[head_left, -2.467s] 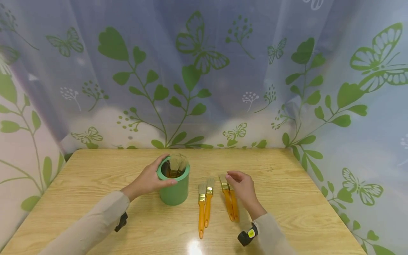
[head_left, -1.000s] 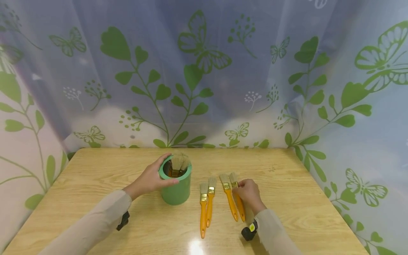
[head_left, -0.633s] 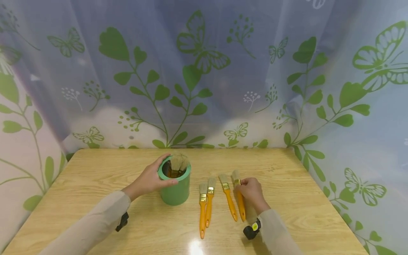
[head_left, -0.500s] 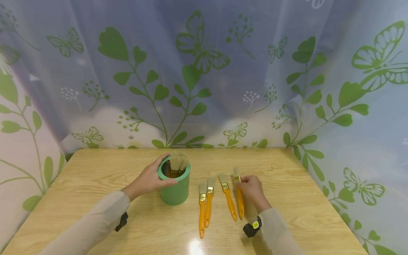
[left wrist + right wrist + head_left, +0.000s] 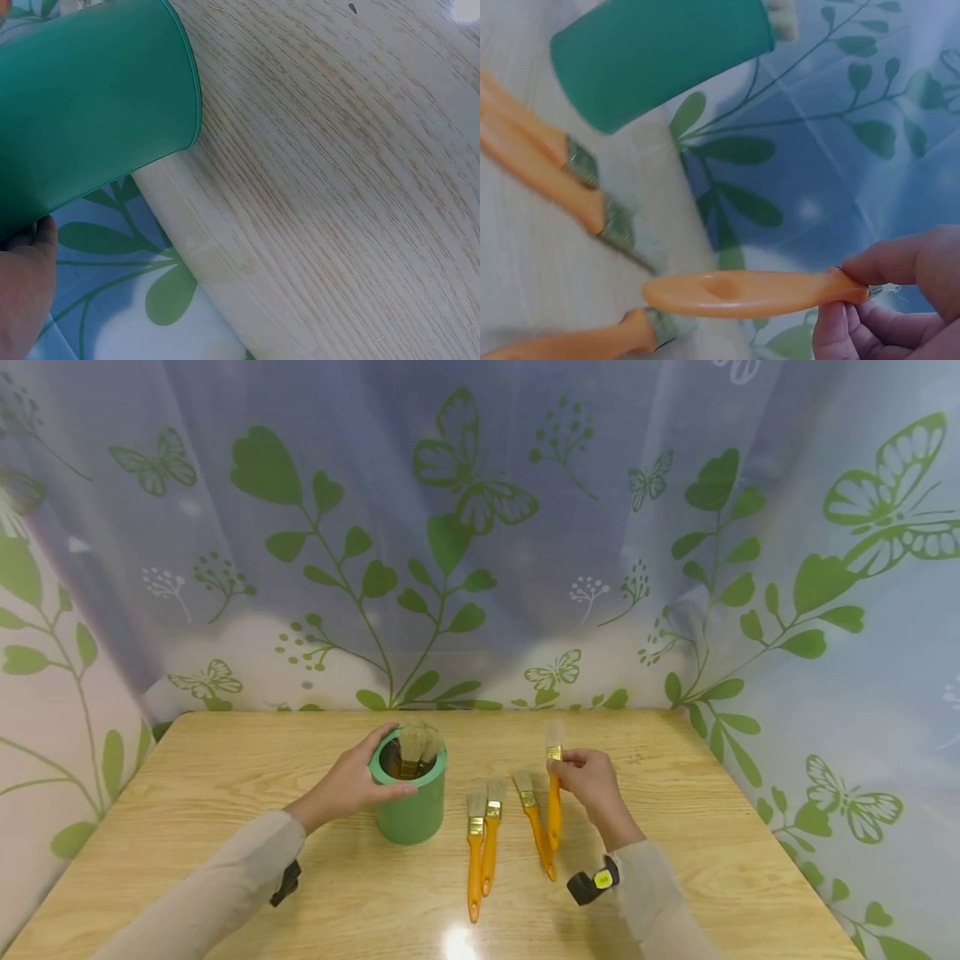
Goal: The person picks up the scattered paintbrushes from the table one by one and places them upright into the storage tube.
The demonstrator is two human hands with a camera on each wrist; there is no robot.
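A green round pot (image 5: 411, 817) stands upright on the table, with a couple of bristle brushes (image 5: 417, 745) poking out bristles up. My left hand (image 5: 351, 783) grips its rim and side, thumb in front and fingers behind; in the left wrist view the pot (image 5: 97, 97) covers most of that hand (image 5: 26, 292). My right hand (image 5: 592, 781) pinches an orange-handled paintbrush (image 5: 554, 806) near its metal collar, bristles up. The right wrist view shows this paintbrush (image 5: 735, 294) off the tabletop, its handle end pointing away from the fingers. Beside it lies another paintbrush (image 5: 536, 827).
Two more paintbrushes (image 5: 475, 860) lie side by side on the wooden table (image 5: 675, 852), between the pot and the right hand. A curtain (image 5: 480, 610) with leaves and butterflies hangs behind the table's back edge. Each wrist wears a small black camera (image 5: 588, 885).
My right hand has taken hold of the rightmost paintbrush, separated it from its neighbour, and raised it up and away from me. The left hand and pot have stayed put.
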